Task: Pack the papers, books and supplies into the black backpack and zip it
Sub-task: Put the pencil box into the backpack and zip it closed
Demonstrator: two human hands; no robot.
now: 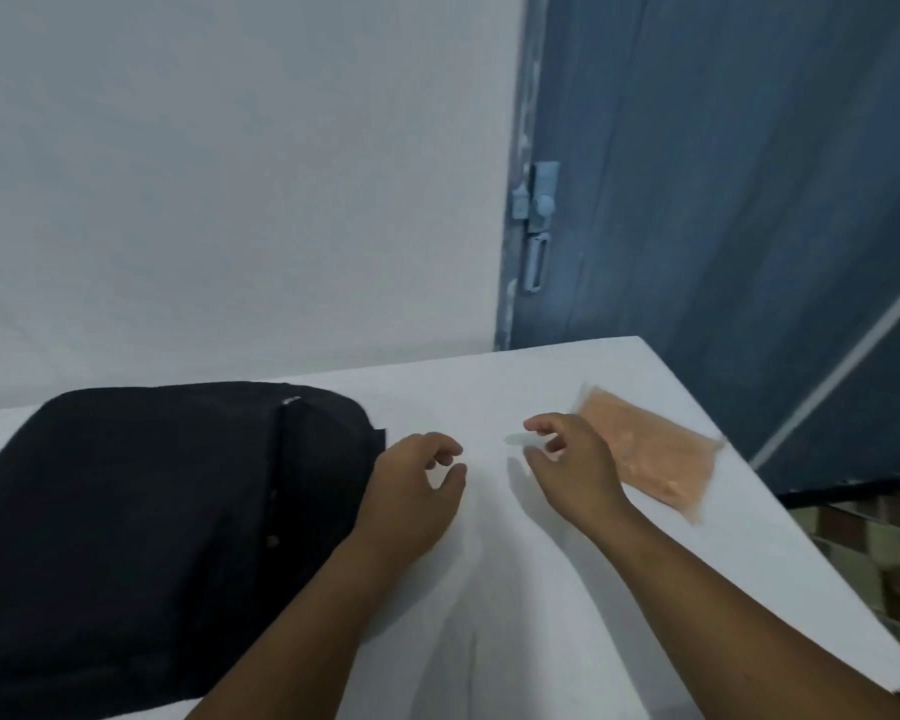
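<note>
The black backpack (141,517) lies flat on the left part of the white table (489,589), its zipper line running down its right side. My left hand (411,491) hovers just right of the backpack with loosely curled fingers, holding nothing. My right hand (567,465) hangs over the table's middle, fingers relaxed and spread, also holding nothing. A clear plastic pouch with orange contents (650,454) lies flat just beyond my right hand, near the table's right edge. No papers or books are in view.
A pale wall stands behind the table. A blue door (723,200) with a latch (536,210) is at the back right. The table's right edge drops off to a patterned tiled floor (884,553).
</note>
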